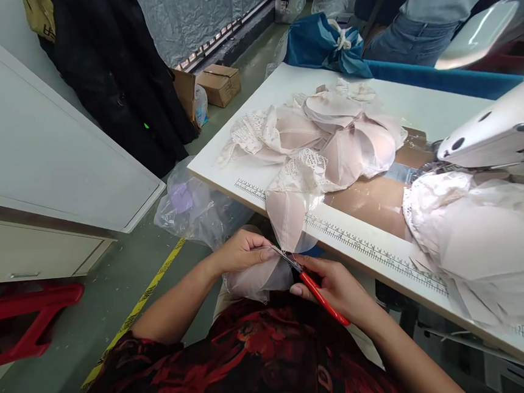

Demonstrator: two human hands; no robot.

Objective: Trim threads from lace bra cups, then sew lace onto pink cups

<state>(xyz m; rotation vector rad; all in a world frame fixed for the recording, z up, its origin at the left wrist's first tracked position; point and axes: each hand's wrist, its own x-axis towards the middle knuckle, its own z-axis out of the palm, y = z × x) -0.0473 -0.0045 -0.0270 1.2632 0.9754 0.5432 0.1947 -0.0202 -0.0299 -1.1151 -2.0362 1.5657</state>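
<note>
My left hand (247, 250) is closed on a pale pink bra cup (255, 279) with sheer fabric around it, held over my lap. In my right hand (331, 282) is a pair of scissors (319, 298) with red handles. Their blades meet the cloth beside my left fingertips, where the held cup joins another cup (286, 216) hanging over the table edge. That second cup leads up to a heap of pink cups and white lace (339, 134) on the table.
A sewing machine (503, 120) stands at the right of the white table (251, 173), with more cups and lace (489, 231) in front of it. A printed ruler runs along the near edge. Behind are a blue cloth bundle (321, 38) and a seated person (434, 22). A plastic bag (198, 202) lies left.
</note>
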